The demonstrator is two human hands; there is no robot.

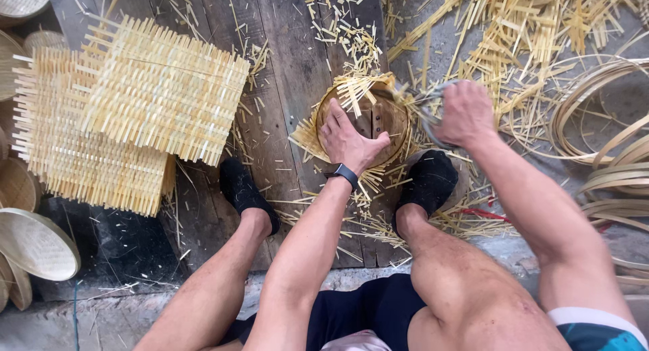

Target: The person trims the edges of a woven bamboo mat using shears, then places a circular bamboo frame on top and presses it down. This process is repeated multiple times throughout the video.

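A: Nearest us, our two feet in black shoes (pixel 247 189) rest on the dark wooden board (pixel 284 67), bamboo offcuts (pixel 351 40) scattered around them

B: Just beyond, our left hand (pixel 348 140) lies flat, fingers spread, pressing the near rim of a round bamboo basket (pixel 368 114) between our feet

A: Our right hand (pixel 463 113) is clenched around the grips of metal shears (pixel 422 101) at the basket's right edge; the blades are blurred

B: To the left, two square woven mats (pixel 135 101) lie stacked

A: Farther right, coiled bamboo hoops (pixel 608 121) lie among loose bamboo strips (pixel 527 26)
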